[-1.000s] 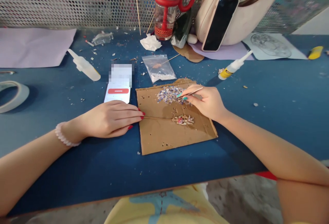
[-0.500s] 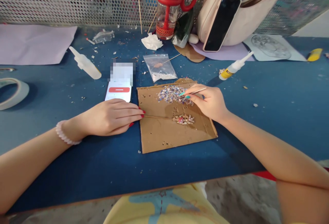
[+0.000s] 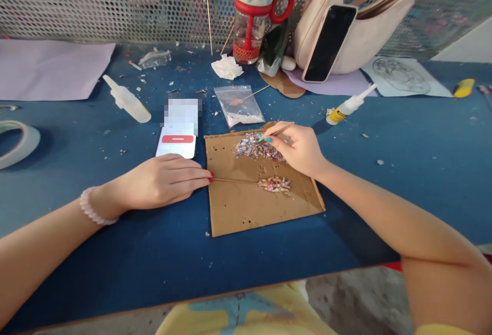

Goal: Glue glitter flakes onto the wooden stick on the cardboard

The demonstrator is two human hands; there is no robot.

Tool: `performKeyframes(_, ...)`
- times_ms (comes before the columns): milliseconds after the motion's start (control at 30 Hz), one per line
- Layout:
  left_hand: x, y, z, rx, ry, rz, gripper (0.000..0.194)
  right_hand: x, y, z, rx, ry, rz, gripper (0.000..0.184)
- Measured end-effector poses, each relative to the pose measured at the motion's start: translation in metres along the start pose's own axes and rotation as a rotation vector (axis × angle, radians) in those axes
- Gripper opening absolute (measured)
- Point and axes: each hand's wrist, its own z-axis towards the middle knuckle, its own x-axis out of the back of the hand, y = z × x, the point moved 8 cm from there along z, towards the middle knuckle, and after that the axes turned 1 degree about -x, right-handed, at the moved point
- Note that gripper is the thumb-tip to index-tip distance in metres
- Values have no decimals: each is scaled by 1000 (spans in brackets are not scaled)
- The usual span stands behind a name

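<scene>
My left hand [image 3: 169, 182] rests at the left edge of a cardboard piece [image 3: 234, 217], fingers closed on the end of a thin wooden stick [image 3: 236, 181]. At the stick's other end, flat on the cardboard, lies a small figure covered in glittery bits [image 3: 274, 184], with a pink-red patch. My right hand [image 3: 303, 148] pinches slim metal tweezers [image 3: 279, 129]. Their tips, hard to make out, point down into a spread of small sparkling chips [image 3: 248, 146] on the cardboard's upper part.
A lit phone [image 3: 177, 138] lies beyond my left hand. Glue bottles [image 3: 128, 100] [image 3: 348, 105] lie to either side. A zip bag [image 3: 240, 107] sits behind the cardboard. Farther back stand a red-handled cup [image 3: 248, 27], a dark phone [image 3: 330, 43] and a handbag [image 3: 369, 38]. Tape [image 3: 23, 143] lies left.
My right hand and the tweezers have moved left over the sparkling chips. My left hand stays on the stick. The whole view has shifted slightly.
</scene>
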Motion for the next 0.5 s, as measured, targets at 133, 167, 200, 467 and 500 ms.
performKeyframes(133,1,-1,-1,10,12,-42,30,1,0,-5,29,-19,-15,13)
performKeyframes(167,1,-1,0,12,15,-56,29,1,0,-5,33,-26,-22,13)
performKeyframes(200,2,-1,0,14,19,-68,29,0,0,-6,38,-32,-28,13)
performKeyframes(467,3,-2,2,15,-2,-120,32,1,3,-6,44,-30,-46,13)
performKeyframes(500,3,-2,2,17,-5,-124,32,1,4,-6,33,-33,-50,13)
